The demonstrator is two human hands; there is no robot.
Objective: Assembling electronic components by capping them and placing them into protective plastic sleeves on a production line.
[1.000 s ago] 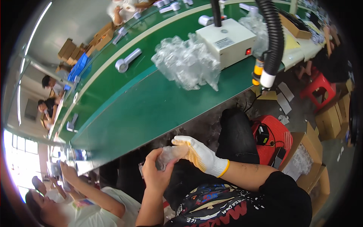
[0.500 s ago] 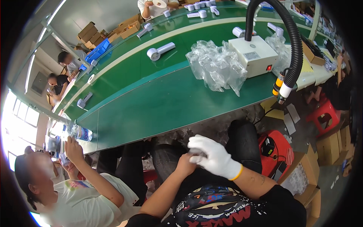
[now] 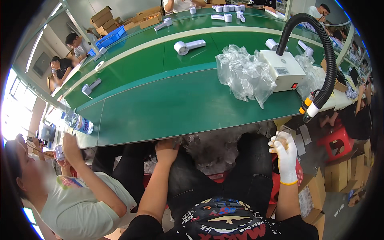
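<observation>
My right hand point(image 3: 285, 154), in a white knitted glove with a yellow cuff, is raised over the right side of my lap. Its fingers are closed on a thin see-through piece point(image 3: 285, 130) whose kind I cannot make out. My bare left hand point(image 3: 166, 149) rests by my left knee, just under the near edge of the green table point(image 3: 160, 116). Its fingertips are partly hidden, and whether they hold anything is unclear. Crumpled clear plastic bags point(image 3: 244, 76) lie on the table beside a white box-shaped device point(image 3: 282, 70) with a red switch and a black flexible hose point(image 3: 330, 52).
A grey-white handheld device point(image 3: 189, 47) lies on the green conveyor point(image 3: 140, 64), with several more farther off. A water bottle point(image 3: 80, 123) stands at the table's left end. A co-worker point(image 3: 88, 192) sits close on my left. Open cardboard boxes point(image 3: 318, 188) and a red stool point(image 3: 338, 144) are at the right.
My hands were together over my lap and have moved apart. The gloved right went right and up with the see-through piece; the left went left toward my knee. The view has shifted slightly.
</observation>
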